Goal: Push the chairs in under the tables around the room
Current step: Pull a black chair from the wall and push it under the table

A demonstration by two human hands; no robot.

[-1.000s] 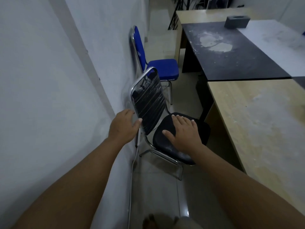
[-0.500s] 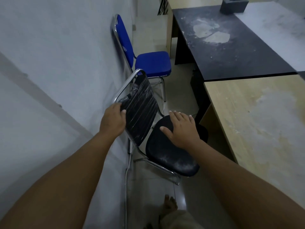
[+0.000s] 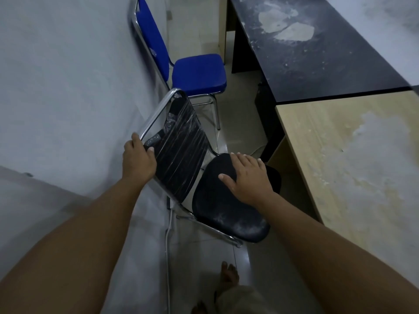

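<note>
From the head view, the black chair (image 3: 204,177) is seen tilted in the narrow aisle, its seat turned toward the light wooden table (image 3: 353,168) and its far seat edge just beside that table's near corner, not yet tucked under. The chrome rim of the plastic-wrapped backrest is gripped by the left hand (image 3: 138,162), thumb over the front, fingers curled behind the frame. The right hand (image 3: 248,179) is laid flat on the dusty black seat, fingers spread, nothing clasped. Beyond the black chair, further along the aisle, a blue chair (image 3: 195,73) is found standing against the grey wall (image 3: 63,82), its seat facing the black table (image 3: 317,53), well clear of it. That dark tabletop, marked with pale patches, is butted against the far edge of the wooden table. A white cable (image 3: 168,241) is seen running down the floor just below the black chair's rear legs, and a bare foot (image 3: 229,274) is glimpsed on the tiles nearer the camera.
</note>
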